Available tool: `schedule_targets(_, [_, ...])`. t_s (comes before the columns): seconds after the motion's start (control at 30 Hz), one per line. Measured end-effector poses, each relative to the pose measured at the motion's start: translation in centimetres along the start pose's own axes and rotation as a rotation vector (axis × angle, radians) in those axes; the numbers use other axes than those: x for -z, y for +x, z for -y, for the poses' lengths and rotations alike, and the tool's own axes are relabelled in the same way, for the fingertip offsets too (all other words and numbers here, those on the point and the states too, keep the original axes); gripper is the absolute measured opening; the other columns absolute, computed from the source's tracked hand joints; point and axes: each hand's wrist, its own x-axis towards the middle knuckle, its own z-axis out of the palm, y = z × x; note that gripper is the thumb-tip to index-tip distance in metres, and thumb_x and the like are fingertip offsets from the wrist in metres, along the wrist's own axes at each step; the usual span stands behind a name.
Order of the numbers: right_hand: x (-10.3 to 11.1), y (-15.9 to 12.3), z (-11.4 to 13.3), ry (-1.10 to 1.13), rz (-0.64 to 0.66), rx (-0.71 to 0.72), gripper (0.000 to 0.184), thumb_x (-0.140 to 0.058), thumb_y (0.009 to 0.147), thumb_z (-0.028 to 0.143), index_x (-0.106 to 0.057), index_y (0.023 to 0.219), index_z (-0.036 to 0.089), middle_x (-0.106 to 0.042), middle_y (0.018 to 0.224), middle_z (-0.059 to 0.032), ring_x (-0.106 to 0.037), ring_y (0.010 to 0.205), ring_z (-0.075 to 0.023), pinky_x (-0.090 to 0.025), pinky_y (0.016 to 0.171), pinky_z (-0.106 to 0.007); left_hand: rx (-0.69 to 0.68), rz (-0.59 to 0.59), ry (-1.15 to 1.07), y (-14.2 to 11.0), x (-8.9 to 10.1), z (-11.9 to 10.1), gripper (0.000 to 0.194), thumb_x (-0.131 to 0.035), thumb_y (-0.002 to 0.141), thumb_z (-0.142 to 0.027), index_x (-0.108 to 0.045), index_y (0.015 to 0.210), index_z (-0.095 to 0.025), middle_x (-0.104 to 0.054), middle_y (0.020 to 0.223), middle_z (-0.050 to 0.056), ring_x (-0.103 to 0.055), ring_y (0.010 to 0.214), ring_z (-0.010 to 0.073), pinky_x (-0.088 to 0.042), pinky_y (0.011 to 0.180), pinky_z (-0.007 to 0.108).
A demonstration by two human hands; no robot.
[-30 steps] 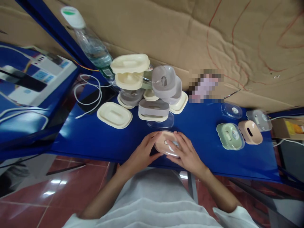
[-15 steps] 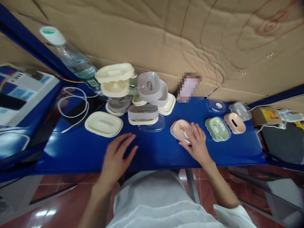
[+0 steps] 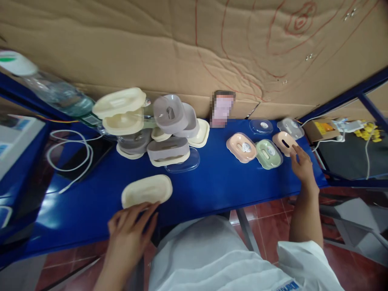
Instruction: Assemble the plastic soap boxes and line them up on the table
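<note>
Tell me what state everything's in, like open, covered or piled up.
Cream tray: loose, left hand at edge
Slotted peach dish: uncovered, right hand at edge
Other peach dish: clear lid on
Green dish: clear lid on
Gray dishes: piled with cream pieces
Bottle: capped
White cable: looped
Carton: open

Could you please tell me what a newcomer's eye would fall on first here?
Probably the pile of cream and grey dishes at the back of the blue table, left of the middle. Next, perhaps, the pink dish and green dish side by side on the right, with the right hand at another pink dish beside them. Nearer, the left hand is at a cream dish.
</note>
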Motion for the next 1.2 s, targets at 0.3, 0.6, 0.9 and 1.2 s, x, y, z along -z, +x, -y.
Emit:
schedule_targets(0.3, [-2.6,-0.1,-2.5,-0.009,-0.229,-0.088,0.048,-0.065,0.095,0.06,-0.08,0.114,0.018,-0.073,0.118,-0.0238,-0.066,0.108,-0.0368,-0.048,0.099,-0.056,-0.347,0.159,-0.301,5.2,-4.7,-9.0,0.055,-0.052,0.102,-0.008,-0.055,0.151,-0.031,-0.073,0.14,0.004,-0.07,0.122,0.0278,-0.052,0.106,0.051])
schedule_targets(0.6, [0.8,-8.2,10.8,0.248,-0.276,0.42,0.034,-0.071,0.101,0.036,-0.074,0.135,0.03,-0.072,0.13,-0.0111,-0.064,0.136,-0.0359,-0.054,0.115,-0.059,-0.031,0.037,-0.315,5.6,-4.9,-6.8,0.08,-0.077,0.098,-0.03,-0.036,0.167,-0.032,-0.044,0.165,0.02,-0.048,0.153,0.0386,-0.048,0.121,0.058])
schedule_targets(0.9, [-3.5,-11.7,25.5,0.441,0.214,0.947,0.035,-0.064,0.107,0.026,-0.071,0.14,0.03,-0.073,0.138,-0.0077,-0.057,0.144,-0.0279,-0.053,0.117,-0.048,0.151,-0.126,-0.44,4.0,-4.0,-4.5,0.11,-0.09,0.086,-0.033,-0.02,0.171,-0.035,-0.018,0.177,0.021,-0.035,0.162,0.0427,-0.048,0.123,0.062])
schedule_targets(1.2, [-5.7,-13.4,28.7,0.353,0.301,1.008,0.039,-0.066,0.106,0.028,-0.068,0.145,0.028,-0.065,0.15,-0.0108,-0.051,0.149,-0.0299,-0.047,0.122,-0.05,0.123,0.016,-0.425,2.6,-3.0,-1.7,0.069,-0.079,0.096,-0.031,-0.048,0.157,-0.034,-0.04,0.171,0.016,-0.049,0.154,0.0383,-0.051,0.12,0.059])
